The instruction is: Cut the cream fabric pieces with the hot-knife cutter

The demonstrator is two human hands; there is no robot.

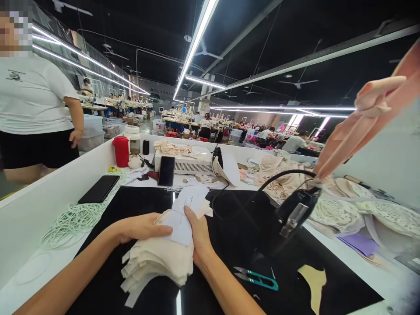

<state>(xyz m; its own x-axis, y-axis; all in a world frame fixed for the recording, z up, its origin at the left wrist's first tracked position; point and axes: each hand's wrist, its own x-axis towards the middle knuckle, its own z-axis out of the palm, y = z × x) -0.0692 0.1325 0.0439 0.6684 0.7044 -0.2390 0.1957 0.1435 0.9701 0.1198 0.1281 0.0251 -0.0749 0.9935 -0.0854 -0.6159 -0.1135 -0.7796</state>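
My left hand [139,227] rests on top of a thick stack of cream fabric pieces [157,262] on the black work surface [229,245], fingers curled over its upper edge. My right hand [198,236] grips the right side of the same stack, its thumb pressing a white paper tag [180,225] against the fabric. More paper tags [192,199] fan out just beyond the hands.
Green thread snips [257,278] lie right of my right forearm. A black machine head [293,212] juts in from the right under hanging pink fabric [367,127]. A black phone [99,189], white cord coil [74,221], red jar [121,151] and a standing person [33,100] are on the left.
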